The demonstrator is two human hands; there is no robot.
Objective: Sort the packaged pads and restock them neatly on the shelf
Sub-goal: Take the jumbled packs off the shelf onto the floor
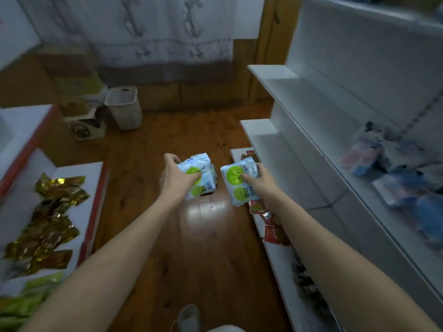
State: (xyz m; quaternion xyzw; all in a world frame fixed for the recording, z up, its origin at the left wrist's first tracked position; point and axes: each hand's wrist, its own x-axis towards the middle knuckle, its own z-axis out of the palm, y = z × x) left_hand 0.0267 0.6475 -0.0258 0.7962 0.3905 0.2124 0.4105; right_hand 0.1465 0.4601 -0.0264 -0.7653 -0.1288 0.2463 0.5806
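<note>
**Two hands, each holding pad packs above the floor**

Two bare forearms reach forward over the glossy brown wooden floor (206, 236). The left hand (176, 177) grasps a white plastic pad pack with green circles (197, 178), thumb on its front and fingers wrapped behind it; more packs seem stacked behind that one, though the blur makes the count unclear. Just beside it, not touching, the right hand (257, 180) grips a second white pad pack with a green round face (236, 185), thumb pressed on the print and fingers curled at the back edge.

Below the right wrist, red foil sachets (272, 226) lie on the lowest board of the white metal shelf unit (311, 121) at the right. Higher on that unit, blurred blue and pink packets (402, 173) sit in a loose heap.

At the left, gold foil sachets (50, 219) lie scattered on a white display board with a red edge (93, 188), with green packets (21, 305) nearer the viewer.

Farther back, a pale ribbed plastic bin (124, 106) stands on the floor, and a white patterned curtain (155, 32) hangs behind it.
</note>
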